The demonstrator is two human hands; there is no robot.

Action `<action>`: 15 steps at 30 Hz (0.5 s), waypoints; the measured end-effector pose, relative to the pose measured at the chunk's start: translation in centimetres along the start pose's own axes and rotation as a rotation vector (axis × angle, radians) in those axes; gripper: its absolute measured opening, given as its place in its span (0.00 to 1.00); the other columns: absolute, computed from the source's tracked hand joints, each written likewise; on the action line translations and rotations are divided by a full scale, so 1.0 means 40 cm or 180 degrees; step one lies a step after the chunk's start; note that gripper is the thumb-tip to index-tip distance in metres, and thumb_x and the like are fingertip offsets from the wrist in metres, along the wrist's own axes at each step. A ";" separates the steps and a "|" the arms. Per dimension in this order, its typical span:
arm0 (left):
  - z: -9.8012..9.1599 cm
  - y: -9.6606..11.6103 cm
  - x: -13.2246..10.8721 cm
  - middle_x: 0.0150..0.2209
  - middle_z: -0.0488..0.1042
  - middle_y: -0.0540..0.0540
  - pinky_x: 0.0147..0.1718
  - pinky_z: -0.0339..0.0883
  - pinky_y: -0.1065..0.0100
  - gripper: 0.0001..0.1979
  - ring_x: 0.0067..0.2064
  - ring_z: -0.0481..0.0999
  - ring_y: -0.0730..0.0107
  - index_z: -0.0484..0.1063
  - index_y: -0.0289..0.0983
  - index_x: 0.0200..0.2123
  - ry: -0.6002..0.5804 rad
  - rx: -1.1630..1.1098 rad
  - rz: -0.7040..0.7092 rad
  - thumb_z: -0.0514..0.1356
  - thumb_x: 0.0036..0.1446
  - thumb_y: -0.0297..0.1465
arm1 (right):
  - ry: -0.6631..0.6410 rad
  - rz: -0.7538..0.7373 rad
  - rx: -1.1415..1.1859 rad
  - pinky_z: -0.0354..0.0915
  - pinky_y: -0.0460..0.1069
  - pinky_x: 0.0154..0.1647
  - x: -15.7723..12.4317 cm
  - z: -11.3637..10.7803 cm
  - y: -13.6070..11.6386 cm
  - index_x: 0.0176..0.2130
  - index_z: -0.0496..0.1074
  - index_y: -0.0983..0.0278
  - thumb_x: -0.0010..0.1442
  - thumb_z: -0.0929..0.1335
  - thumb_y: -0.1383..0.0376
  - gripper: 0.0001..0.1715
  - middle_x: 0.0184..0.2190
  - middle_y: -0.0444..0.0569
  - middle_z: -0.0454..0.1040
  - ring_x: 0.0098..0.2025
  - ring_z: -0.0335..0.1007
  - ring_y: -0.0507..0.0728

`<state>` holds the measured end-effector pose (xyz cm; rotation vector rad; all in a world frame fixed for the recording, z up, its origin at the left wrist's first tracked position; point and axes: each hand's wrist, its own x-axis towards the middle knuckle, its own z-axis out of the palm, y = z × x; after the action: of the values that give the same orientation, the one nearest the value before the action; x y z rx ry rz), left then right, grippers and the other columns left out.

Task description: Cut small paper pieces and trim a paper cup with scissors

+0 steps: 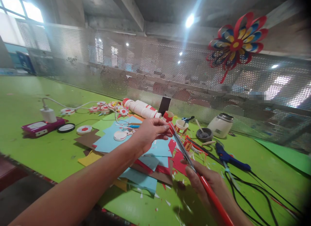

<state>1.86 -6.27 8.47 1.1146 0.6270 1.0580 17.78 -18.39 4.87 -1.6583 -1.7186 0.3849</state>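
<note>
My left hand (152, 130) reaches over the paper pile with its fingers pinched on a small red paper piece (170, 126). In my right hand (202, 177) are long scissors (186, 154) with red handles, seen nearly edge-on. Their tips meet the red piece close to my left fingertips. Below lie stacked light-blue sheets (107, 143) along with red, brown and yellow ones. A round white tag (120, 135) rests on the pile. White and red paper scraps (167, 202) are strewn on the green table (80, 174).
A blue glue gun (232, 159) with black cables lies at right, near a white jar (220, 125) and a dark bowl (204, 134). Rolls of white strip (142, 108) stand behind. At left is a purple power strip (42, 127). A paper flower (236, 44) hangs by the perforated screen.
</note>
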 end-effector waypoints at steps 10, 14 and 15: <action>-0.002 0.005 -0.002 0.24 0.74 0.44 0.29 0.64 0.69 0.04 0.27 0.74 0.72 0.68 0.31 0.25 -0.0004 0.0010 -0.0052 0.59 0.52 0.22 | 0.0067 0.0094 0.0135 0.57 0.45 0.18 -0.001 0.004 0.000 0.28 0.75 0.63 0.56 0.60 0.47 0.26 0.15 0.43 0.69 0.17 0.65 0.53; -0.001 0.004 -0.004 0.24 0.74 0.44 0.29 0.64 0.69 0.04 0.27 0.74 0.72 0.68 0.31 0.25 0.0027 0.0024 -0.0089 0.59 0.52 0.22 | 0.0113 0.0136 0.0139 0.57 0.45 0.19 -0.002 0.005 -0.003 0.26 0.74 0.62 0.56 0.61 0.47 0.26 0.14 0.43 0.69 0.16 0.63 0.53; 0.000 0.005 -0.005 0.24 0.74 0.44 0.29 0.64 0.69 0.04 0.27 0.74 0.72 0.68 0.31 0.25 0.0033 0.0021 -0.0101 0.59 0.52 0.21 | 0.0121 0.0138 0.0131 0.56 0.45 0.18 -0.002 0.005 -0.003 0.24 0.74 0.63 0.56 0.61 0.47 0.26 0.14 0.43 0.68 0.17 0.63 0.52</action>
<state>1.70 -6.43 8.63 1.1021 0.6549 1.0356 17.55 -18.42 4.81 -1.6652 -1.6388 0.4037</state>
